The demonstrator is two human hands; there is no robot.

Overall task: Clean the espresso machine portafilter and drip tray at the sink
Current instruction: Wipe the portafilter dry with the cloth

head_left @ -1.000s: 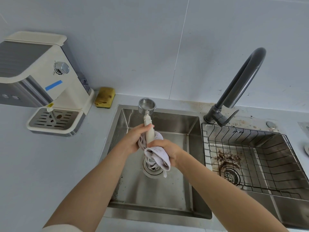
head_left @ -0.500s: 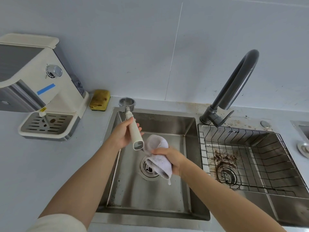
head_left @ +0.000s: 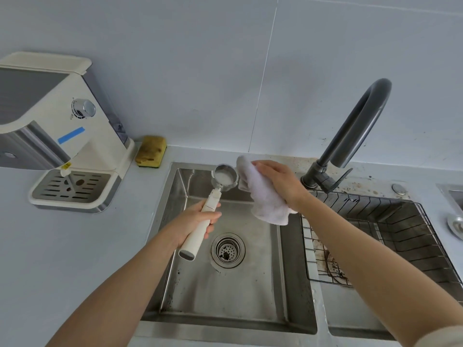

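Note:
My left hand (head_left: 195,220) grips the cream handle of the portafilter (head_left: 200,224) over the left sink basin (head_left: 225,291). Its steel basket (head_left: 224,177) points away from me, open side up, near the basin's back wall. My right hand (head_left: 280,182) holds a white cloth (head_left: 263,196) right beside the basket, and the cloth touches its right rim. The espresso machine (head_left: 62,126) stands on the counter at the left, with its slotted drip tray (head_left: 70,189) in place at its base.
A yellow sponge (head_left: 151,151) lies against the wall between machine and sink. A dark curved tap (head_left: 350,136) rises behind the basins. The right basin holds a wire rack (head_left: 388,236) over coffee-stained steel. The left basin's drain strainer (head_left: 227,250) is uncovered.
My right hand has lifted the cloth from low beside the handle up to the basket's right rim. My left hand has slid back along the handle and the basket has swung right.

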